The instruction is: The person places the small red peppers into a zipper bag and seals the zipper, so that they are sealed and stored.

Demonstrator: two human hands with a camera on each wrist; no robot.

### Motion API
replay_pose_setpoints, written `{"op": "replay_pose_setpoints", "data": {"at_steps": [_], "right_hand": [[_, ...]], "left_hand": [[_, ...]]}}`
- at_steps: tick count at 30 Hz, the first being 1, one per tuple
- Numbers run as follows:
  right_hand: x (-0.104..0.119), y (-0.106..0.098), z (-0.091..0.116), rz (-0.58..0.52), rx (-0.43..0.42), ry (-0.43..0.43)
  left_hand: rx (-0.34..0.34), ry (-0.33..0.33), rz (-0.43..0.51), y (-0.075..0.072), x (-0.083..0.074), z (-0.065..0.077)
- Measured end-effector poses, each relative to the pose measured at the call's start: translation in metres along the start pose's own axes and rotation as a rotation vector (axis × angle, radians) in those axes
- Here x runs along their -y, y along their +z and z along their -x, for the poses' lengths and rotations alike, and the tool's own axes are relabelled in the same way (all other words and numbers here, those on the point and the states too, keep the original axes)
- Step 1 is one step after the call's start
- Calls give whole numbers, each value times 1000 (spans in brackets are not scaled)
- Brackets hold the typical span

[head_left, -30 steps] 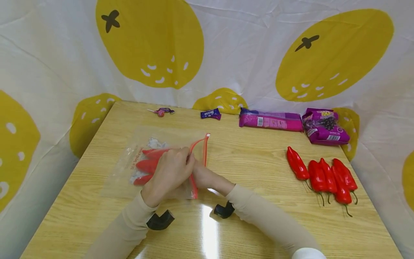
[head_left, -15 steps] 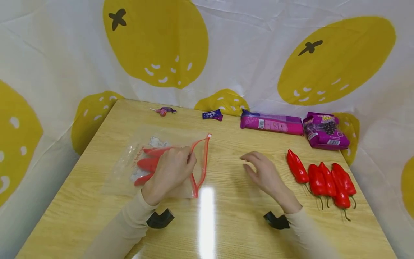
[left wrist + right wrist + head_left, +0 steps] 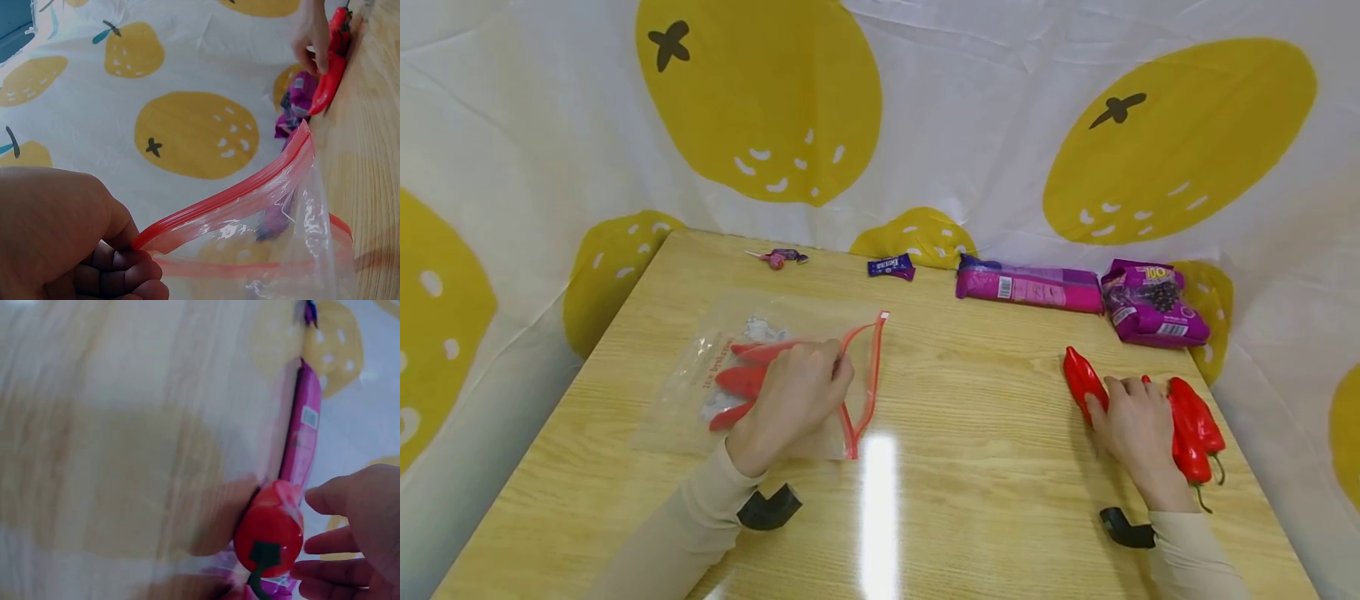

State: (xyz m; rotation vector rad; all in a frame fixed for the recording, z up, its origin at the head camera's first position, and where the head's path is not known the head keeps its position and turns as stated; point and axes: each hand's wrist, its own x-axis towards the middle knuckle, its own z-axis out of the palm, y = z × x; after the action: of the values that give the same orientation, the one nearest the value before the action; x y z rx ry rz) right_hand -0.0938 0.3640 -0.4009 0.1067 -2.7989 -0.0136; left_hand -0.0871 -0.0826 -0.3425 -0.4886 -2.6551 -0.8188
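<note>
A clear zip bag with a red zip edge lies on the left of the table, its mouth spread toward the right. Several red peppers show through its plastic. My left hand pinches the red edge of the bag, thumb against curled fingers. Over at the right, my right hand hovers above a group of loose red peppers, hiding part of them. Its fingers are parted beside the leftmost pepper; in the right wrist view this pepper shows its green stem, with a gap to the thumb.
Along the back edge lie a lollipop and wrapped candy, small blue wrapped sweets, a long pink packet and a purple grape-printed bag. A patterned cloth hangs behind the table.
My right hand has left the bag's mouth and moved right across the table to the loose peppers. The left hand keeps its grip on the bag's edge.
</note>
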Motion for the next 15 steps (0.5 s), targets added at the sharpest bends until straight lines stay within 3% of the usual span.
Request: {"op": "replay_pose_setpoints", "data": {"at_steps": [10, 15], "right_hand": [[-1, 6, 1, 43, 137, 8], [23, -5, -5, -108, 158, 45]], "left_hand": [[-1, 0, -3, 0, 1, 1], [-22, 24, -12, 1, 3, 0]]}}
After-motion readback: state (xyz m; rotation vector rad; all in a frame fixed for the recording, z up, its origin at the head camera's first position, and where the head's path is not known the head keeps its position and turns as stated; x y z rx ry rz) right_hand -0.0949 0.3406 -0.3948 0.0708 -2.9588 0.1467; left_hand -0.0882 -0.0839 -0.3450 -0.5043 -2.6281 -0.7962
